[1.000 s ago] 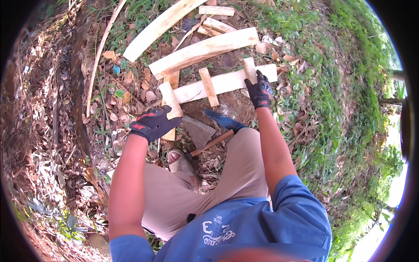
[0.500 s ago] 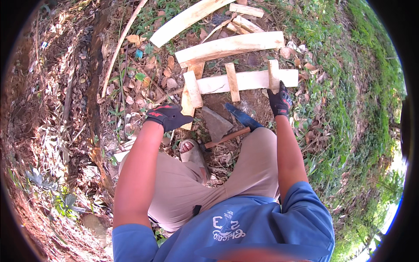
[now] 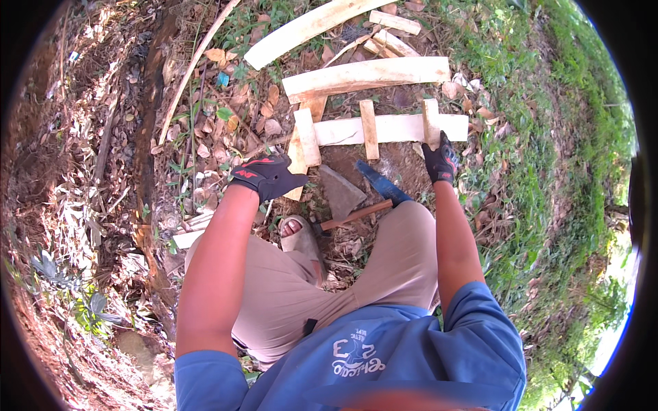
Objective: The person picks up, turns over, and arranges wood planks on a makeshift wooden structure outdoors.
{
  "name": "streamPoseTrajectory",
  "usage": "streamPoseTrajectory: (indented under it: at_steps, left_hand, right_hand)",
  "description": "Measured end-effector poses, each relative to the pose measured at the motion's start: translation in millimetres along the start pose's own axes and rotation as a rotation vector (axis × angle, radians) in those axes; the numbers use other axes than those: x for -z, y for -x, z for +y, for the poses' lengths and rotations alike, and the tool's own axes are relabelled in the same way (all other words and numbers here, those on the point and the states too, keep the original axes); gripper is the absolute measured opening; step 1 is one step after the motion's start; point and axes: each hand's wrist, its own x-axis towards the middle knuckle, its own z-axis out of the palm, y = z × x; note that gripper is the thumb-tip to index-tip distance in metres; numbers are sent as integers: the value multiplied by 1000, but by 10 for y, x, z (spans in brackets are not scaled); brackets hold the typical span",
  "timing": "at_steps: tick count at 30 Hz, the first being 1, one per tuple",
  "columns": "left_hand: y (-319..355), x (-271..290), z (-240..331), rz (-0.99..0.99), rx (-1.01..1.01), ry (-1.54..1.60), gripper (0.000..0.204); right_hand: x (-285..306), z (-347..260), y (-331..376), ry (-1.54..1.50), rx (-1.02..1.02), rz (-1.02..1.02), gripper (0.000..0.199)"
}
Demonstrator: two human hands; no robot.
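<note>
A pale wooden plank [image 3: 401, 129] lies crosswise on the ground before me. Three short wooden slats rest across it: a left slat [image 3: 308, 137], a middle slat [image 3: 369, 130] and a right slat [image 3: 430, 118]. My right hand [image 3: 441, 161], in a black and red glove, has thumb and fingers closed about the near end of the right slat. My left hand [image 3: 269, 177], gloved alike, is stretched toward the left slat's near end. Its fingers lie over or beside a slanting wooden board [image 3: 296, 156]; whether they touch it I cannot tell.
Between plank and knees lie a flat grey stone piece [image 3: 341, 196], a blue blade-like tool [image 3: 379, 183] and a wooden-handled hammer [image 3: 353, 215]. Farther off are two curved boards [image 3: 367, 74] and several wood offcuts [image 3: 395, 22]. Leaf litter spreads left, grass right.
The view has shifted slightly, so the wood sits a little lower in it. My right hand keeps hold of the right slat, and my left hand has edged slightly farther out.
</note>
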Motion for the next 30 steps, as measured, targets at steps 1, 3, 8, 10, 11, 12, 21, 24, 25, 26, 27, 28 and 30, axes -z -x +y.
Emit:
streamPoseTrajectory:
  at_steps: [1,3,8,10,11,12,21,24,25,26,27,28,30]
  left_hand:
    - [-1,6,6,-17,9,-3,103]
    - [-1,1,15,1,-14,9,104]
    - [15,5,81,42,-52,-11,105]
    - [49,23,124,51,-47,-13,106]
    - [70,38,139,42,-42,-1,105]
    - [84,49,160,32,-37,11,105]
    - [-7,-45,189,187,-95,12,79]
    - [-51,-65,183,211,-103,15,77]
    - [-62,-62,189,217,-106,20,74]
    - [-87,-37,200,171,-111,4,79]
    - [-115,-11,215,120,-109,-21,84]
    - [-139,8,234,91,-110,-45,89]
    - [-180,22,269,111,-132,-4,85]
  right_hand:
    - [18,-6,6,4,-4,-8,91]
    - [71,-26,19,20,-21,-31,94]
    - [197,-150,112,-16,-76,-20,98]
    - [202,-268,147,-7,-53,70,99]
    - [194,-351,151,12,-12,142,100]
    - [179,-445,165,38,13,205,100]
    - [-121,-1552,405,-70,138,-270,95]
    - [-296,-1705,517,-14,137,-291,91]
    - [-369,-1714,543,-30,146,-274,89]
    - [-444,-1712,550,-29,133,-264,87]
    - [-520,-1690,559,-26,133,-199,82]
    - [-591,-1662,536,-42,141,-173,82]
    - [-707,-1559,477,-39,111,-165,82]
